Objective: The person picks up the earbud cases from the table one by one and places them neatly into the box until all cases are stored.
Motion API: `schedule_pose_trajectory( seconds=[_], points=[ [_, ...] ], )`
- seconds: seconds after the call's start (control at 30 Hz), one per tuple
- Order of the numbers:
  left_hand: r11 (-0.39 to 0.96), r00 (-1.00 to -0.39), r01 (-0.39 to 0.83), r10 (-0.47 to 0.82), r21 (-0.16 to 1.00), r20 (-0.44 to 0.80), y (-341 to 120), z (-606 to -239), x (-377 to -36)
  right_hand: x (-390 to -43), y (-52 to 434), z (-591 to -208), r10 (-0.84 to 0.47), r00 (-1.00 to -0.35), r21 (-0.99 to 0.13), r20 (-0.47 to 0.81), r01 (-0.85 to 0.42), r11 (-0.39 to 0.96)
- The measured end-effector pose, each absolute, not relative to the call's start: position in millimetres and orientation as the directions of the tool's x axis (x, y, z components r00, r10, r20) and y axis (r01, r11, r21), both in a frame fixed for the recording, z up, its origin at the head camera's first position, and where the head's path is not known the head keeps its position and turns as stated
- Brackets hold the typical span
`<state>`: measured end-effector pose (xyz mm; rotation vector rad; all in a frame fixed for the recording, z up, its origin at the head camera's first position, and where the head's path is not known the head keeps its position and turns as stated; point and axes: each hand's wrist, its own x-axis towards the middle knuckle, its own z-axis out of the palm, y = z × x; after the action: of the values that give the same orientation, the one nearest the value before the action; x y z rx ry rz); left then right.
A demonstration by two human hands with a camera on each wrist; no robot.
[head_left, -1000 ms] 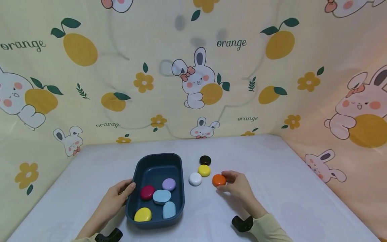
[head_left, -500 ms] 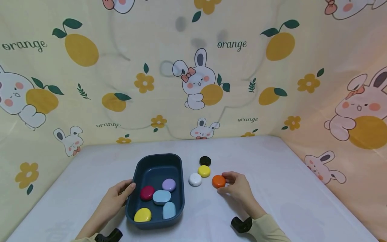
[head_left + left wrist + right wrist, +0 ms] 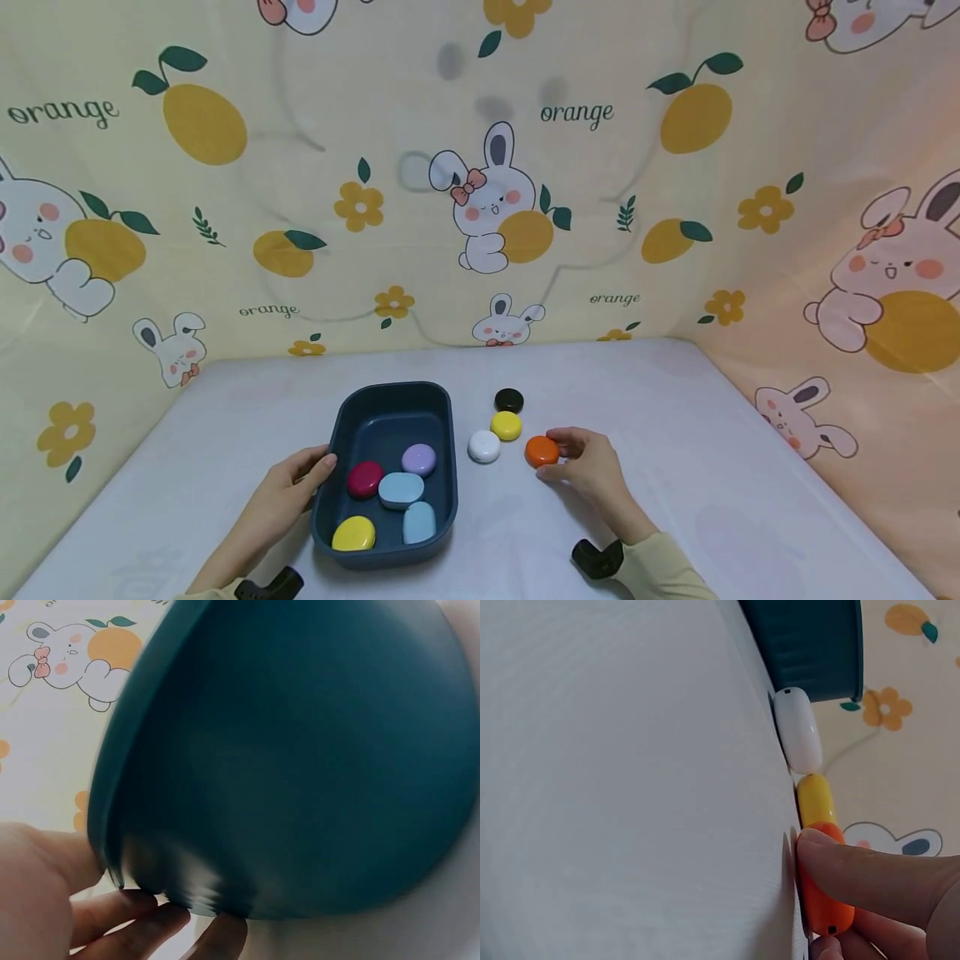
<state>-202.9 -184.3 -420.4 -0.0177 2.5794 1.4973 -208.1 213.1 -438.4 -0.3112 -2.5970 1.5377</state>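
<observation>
My left hand (image 3: 288, 492) grips the left wall of a dark blue tray (image 3: 442, 408), thumb at the rim and fingers on the outside; the left wrist view shows the tray's outer side (image 3: 300, 765) close up. To the tray's right, my right hand (image 3: 592, 467) pinches a glossy orange disc (image 3: 542, 452) between thumb and fingers. The right wrist view shows that disc (image 3: 825, 911) on its edge, with a small dark square mark, right at the white cloth. Left of it lie a white disc (image 3: 483, 447), a yellow disc (image 3: 506, 426) and a black disc (image 3: 509, 400).
Inside the tray lie a crimson piece (image 3: 365, 480), a lilac piece (image 3: 418, 459), two light blue pieces, one oblong (image 3: 401, 490) and one arched (image 3: 419, 523), and a yellow rounded piece (image 3: 354, 533). A patterned curtain (image 3: 420, 250) stands behind the white cloth (image 3: 600, 375).
The head view has shifted very slightly. Both hands, the tray and the discs keep their places relative to one another.
</observation>
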Motion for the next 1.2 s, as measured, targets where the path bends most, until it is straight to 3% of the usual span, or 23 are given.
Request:
schedule_pose_trajectory(
  seconds=[1.2],
  points=[
    [0.495,-0.988,-0.089,0.068,0.864,-0.14,-184.2,-421.6,-202.7,-207.5,212.4,-434.5,0.244,-0.97,-0.885,0.005,0.109,0.453]
  ],
)
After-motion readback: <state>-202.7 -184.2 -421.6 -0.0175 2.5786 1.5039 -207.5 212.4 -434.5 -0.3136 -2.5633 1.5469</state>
